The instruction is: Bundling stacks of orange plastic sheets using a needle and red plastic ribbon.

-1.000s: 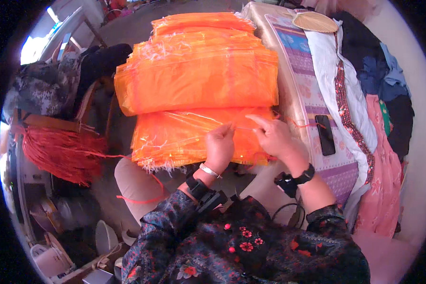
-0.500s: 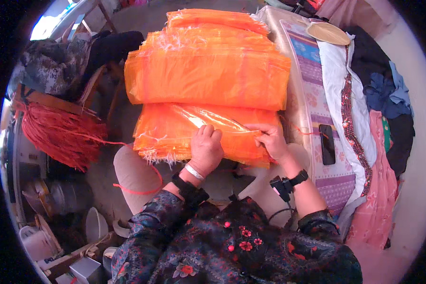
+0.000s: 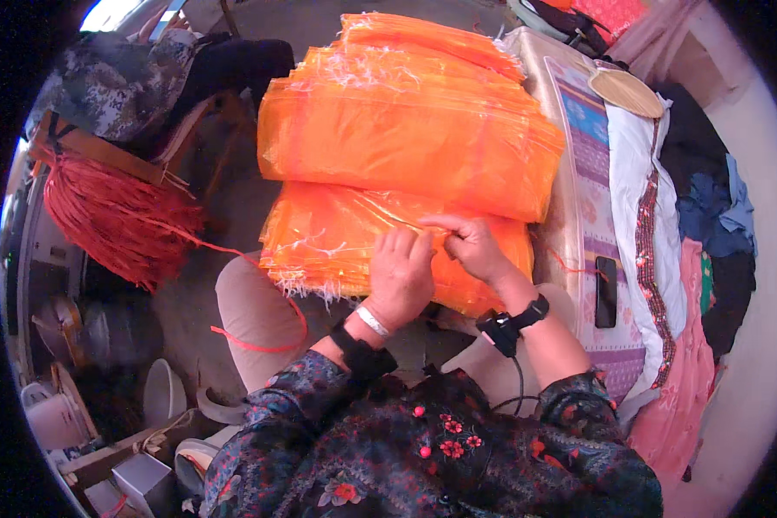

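A large stack of orange woven plastic bags (image 3: 406,138) with frayed white edges lies in front of me. Its near part is a lower pile of the same bags (image 3: 319,237). My left hand (image 3: 403,274) is closed over the top bag of this pile, its fingertips bent down onto the orange sheet. Close beside it, my right hand (image 3: 476,248) reaches over the same bag. Its index finger points left, with the thumb apart below and the other fingers curled; I see nothing clearly held in it.
At left hangs a bundle of red strings (image 3: 116,216); one red string (image 3: 259,348) trails over my knee. A patterned bed surface (image 3: 578,138) at right bears a black phone (image 3: 606,292), a woven fan (image 3: 626,92) and clothes. A white bowl (image 3: 164,393) stands lower left.
My right hand has moved left toward the left hand, its pinch on the bag's edge loosened and its index finger now extended. The whole view has shifted slightly.
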A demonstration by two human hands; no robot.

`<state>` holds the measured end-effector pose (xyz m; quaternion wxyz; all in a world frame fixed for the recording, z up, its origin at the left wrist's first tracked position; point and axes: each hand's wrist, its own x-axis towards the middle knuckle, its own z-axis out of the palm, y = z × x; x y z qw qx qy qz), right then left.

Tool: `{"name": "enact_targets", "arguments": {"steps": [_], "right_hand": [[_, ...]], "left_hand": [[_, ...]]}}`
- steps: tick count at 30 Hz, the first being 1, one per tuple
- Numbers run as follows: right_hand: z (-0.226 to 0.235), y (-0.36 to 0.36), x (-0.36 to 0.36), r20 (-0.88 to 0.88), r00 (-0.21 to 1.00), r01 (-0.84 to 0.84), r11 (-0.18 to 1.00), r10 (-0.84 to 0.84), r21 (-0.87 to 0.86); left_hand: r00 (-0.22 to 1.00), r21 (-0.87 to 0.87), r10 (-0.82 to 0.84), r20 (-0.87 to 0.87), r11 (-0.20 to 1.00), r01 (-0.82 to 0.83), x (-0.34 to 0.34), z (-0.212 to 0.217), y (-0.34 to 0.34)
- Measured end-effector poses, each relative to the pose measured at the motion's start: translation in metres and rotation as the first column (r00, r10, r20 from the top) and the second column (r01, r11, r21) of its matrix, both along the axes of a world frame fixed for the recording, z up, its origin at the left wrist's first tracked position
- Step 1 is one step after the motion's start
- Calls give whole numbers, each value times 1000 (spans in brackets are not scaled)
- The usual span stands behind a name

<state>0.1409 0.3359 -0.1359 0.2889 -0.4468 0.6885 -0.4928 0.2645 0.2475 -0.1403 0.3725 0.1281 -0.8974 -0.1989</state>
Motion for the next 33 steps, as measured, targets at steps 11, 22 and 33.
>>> {"name": "enact_targets", "arguments": {"steps": [11,22,33], "right_hand": [[1,5,7,-228,973,3,993,25,118],[6,-52,15,33,997,-74,997,73,19],[-1,-54,20,-151,981,-96,982,121,163]], "left_hand": [[994,71,46,98,996,-53,33,-1,-42],[964,-89,188,-187,974,-207,40,-1,-70],[982,219,184,41,957,-188,56,-12,-90]]}}
